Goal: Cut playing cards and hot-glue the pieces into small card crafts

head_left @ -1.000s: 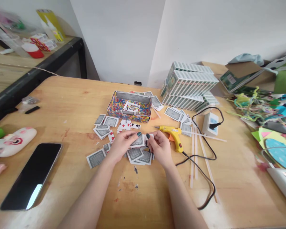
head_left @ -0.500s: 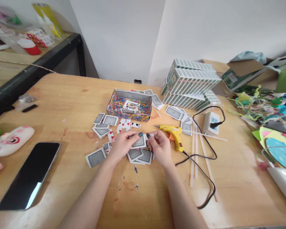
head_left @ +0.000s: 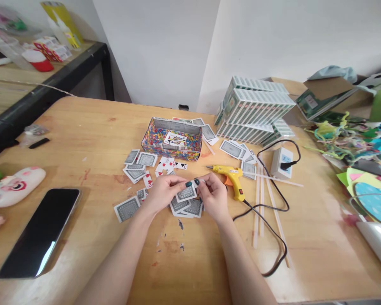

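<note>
A playing card (head_left: pixel 186 193), patterned grey back upward, is held at a tilt between my two hands. My left hand (head_left: pixel 162 192) grips it at its upper left, thumb on top. My right hand (head_left: pixel 213 195) is closed in a pinch at the card's upper right corner, where a bit of white card edge shows; whether that is a second card I cannot tell. Below the held card lie several face-down cards (head_left: pixel 193 208). Just beyond my hands stands an open box (head_left: pixel 171 153) with a colourful speckled covering, cards along its inner far wall and a face-up card (head_left: pixel 175 139) inside.
A yellow glue gun (head_left: pixel 236 186) lies right of my right hand, its black cord running to a white power socket (head_left: pixel 281 164). Glue sticks (head_left: pixel 258 212) lie beside it. Stacked card boxes (head_left: pixel 257 108) stand behind. Loose cards (head_left: pixel 127 209) and a phone (head_left: pixel 41 233) are at left.
The held card has tilted and shifted slightly right and down, with more of its back showing. My right fingertips have moved a little at its corner.
</note>
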`<action>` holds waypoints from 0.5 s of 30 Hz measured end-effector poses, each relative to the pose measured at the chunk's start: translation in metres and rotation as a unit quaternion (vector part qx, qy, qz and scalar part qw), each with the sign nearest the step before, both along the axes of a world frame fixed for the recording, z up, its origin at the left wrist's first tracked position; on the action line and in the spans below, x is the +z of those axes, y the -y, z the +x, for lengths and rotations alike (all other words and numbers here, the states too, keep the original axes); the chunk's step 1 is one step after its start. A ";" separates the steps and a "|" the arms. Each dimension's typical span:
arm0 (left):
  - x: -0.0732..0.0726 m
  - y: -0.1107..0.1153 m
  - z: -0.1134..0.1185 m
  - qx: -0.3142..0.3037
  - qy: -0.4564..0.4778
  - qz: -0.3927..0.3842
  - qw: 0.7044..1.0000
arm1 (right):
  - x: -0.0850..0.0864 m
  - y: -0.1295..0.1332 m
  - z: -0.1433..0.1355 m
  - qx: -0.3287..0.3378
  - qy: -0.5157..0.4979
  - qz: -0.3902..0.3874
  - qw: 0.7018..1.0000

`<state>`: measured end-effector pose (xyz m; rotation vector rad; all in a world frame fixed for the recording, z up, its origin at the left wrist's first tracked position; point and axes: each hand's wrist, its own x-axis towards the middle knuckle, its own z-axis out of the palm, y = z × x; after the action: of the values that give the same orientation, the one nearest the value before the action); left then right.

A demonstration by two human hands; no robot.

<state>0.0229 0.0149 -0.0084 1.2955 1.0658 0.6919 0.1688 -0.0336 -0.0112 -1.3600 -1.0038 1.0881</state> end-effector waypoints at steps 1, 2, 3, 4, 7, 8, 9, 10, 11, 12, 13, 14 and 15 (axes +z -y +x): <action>0.001 0.000 0.000 -0.005 -0.002 0.008 1.000 | 0.000 0.000 0.000 0.000 0.002 0.001 1.000; 0.001 0.000 0.000 -0.007 -0.004 0.014 1.000 | 0.001 0.000 0.000 -0.001 0.004 0.001 1.000; 0.002 0.001 0.001 -0.008 -0.004 0.019 1.000 | 0.001 0.000 0.000 -0.002 0.005 0.002 1.000; 0.002 0.001 0.001 -0.007 -0.003 0.022 1.000 | 0.001 0.000 0.000 -0.003 0.006 0.002 1.000; 0.002 0.002 0.002 -0.002 -0.002 0.029 1.000 | 0.001 0.000 0.000 -0.004 0.011 0.004 1.000; 0.002 0.002 0.003 0.001 -0.004 0.032 0.999 | 0.001 0.000 0.000 -0.004 0.012 0.004 1.000; 0.001 0.003 0.003 0.003 -0.008 0.037 0.999 | 0.000 -0.001 0.000 -0.006 0.014 0.004 1.000; 0.000 0.003 0.004 0.005 -0.013 0.043 0.999 | 0.000 -0.001 0.000 -0.007 0.013 0.003 1.000; -0.001 0.003 0.004 0.005 -0.018 0.048 0.999 | 0.000 -0.001 0.000 -0.008 0.012 0.001 1.000; -0.002 0.004 0.005 0.007 -0.022 0.052 0.998 | 0.000 -0.002 -0.001 -0.009 0.011 0.000 1.000; -0.004 0.004 0.005 0.012 -0.026 0.055 0.998 | 0.001 -0.002 -0.001 -0.011 0.008 -0.002 1.000; -0.005 0.004 0.006 0.021 -0.028 0.054 0.998 | 0.001 -0.003 -0.001 -0.014 0.005 -0.004 1.000; -0.006 0.005 0.007 0.034 -0.027 0.051 0.998 | 0.002 -0.003 -0.001 -0.015 0.002 -0.006 1.000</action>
<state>0.0303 0.0102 -0.0149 1.3776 1.1355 0.7756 0.1677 -0.0305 -0.0087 -1.3828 -0.9781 1.0703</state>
